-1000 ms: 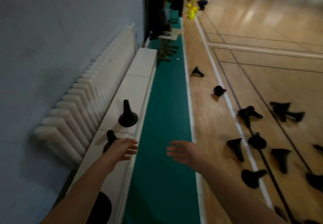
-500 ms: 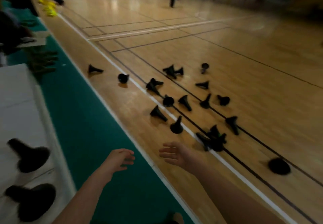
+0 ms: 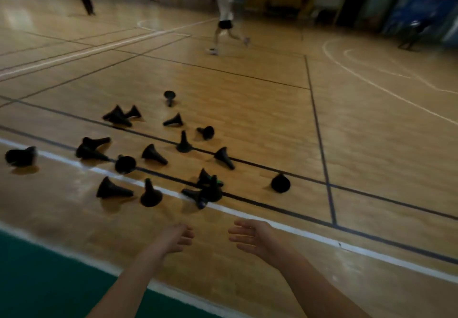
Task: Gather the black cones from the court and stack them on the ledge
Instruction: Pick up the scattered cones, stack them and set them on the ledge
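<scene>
Head view: left hand (image 3: 174,237) and right hand (image 3: 250,237) both empty, fingers loosely extended, hovering over the wood floor (image 3: 247,119) near the white line (image 3: 371,253). Black cones (image 3: 151,154) are scattered beyond the hands, across the white line and the black court markings (most tipped on their sides, a few upright). Nearest clump (image 3: 205,191) sits at the white line. Green strip (image 3: 49,280) fills the floor's lower-left corner.

Not much of me in this one, just skin. My left hand (image 3: 177,237) and right hand (image 3: 252,239) are bare and a bit blurry. My left forearm (image 3: 128,285) and right forearm (image 3: 314,285) are bare right down to the bottom edge.
</scene>
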`<state>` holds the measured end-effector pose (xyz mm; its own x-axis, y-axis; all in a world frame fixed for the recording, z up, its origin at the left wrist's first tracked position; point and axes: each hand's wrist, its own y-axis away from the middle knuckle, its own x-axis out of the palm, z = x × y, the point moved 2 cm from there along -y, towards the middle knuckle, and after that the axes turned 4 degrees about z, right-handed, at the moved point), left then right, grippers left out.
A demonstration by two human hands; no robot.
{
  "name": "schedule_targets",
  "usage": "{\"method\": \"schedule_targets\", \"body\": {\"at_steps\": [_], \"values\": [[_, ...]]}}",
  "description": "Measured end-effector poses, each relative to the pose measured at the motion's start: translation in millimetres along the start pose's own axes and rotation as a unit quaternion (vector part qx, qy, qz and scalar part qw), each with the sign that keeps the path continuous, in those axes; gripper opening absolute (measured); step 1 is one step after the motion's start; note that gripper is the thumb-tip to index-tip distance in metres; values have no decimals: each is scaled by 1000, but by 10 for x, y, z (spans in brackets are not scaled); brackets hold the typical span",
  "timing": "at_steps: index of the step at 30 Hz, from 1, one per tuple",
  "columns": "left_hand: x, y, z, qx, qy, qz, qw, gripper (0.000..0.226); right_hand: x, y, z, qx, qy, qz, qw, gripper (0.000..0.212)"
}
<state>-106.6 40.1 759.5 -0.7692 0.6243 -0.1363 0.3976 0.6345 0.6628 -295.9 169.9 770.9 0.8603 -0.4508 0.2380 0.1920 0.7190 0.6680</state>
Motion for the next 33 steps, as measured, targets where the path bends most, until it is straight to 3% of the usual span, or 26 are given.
{"method": "schedule_targets", "body": {"at_steps": [5,11,19,33], "values": [[1198,-157,-388,35,-78,39,996,27,-1206,185,193,-16,-50,-51,997,28],[2062,-391,-720,18,-118,49,992,24,-2093,144,382,-25,-101,-77,992,26],[2627,-1212,-1265,-11,-156,93,983,25,-2730,-342,777,-36,-138,-93,985,22],[3199,-3186,-3005,-1,-171,138,976,22,-3754,-1723,2310,-38,-196,-151,968,29]]}}
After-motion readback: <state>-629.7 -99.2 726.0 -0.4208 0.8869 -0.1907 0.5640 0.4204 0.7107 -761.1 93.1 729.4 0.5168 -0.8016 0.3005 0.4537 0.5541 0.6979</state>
